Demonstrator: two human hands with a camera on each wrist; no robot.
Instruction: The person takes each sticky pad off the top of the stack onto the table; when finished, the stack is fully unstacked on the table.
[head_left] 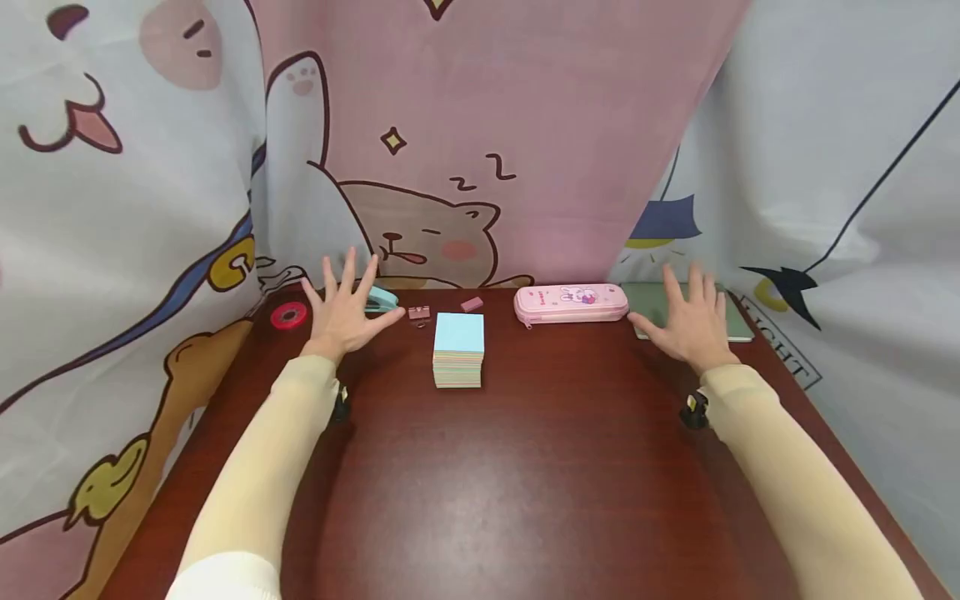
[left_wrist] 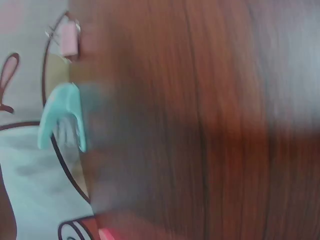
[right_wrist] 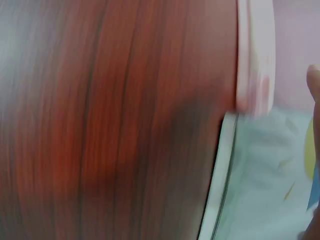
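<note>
Left hand [head_left: 345, 315], right hand [head_left: 692, 323]: apart — fingers spread, gripping nothing. Pencil case [head_left: 572, 304] lines the tabletop's [head_left: 540, 467] far edge, presumably saving space.

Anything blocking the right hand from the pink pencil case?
Nothing visible blocks the right hand from the pink pencil case. The green notebook lies flat by the case's right end in the head view, but doesn't look like an obstacle.

Teal stapler [head_left: 386, 297] back left; green notebook [head_left: 648, 299] flat, back right.
</note>
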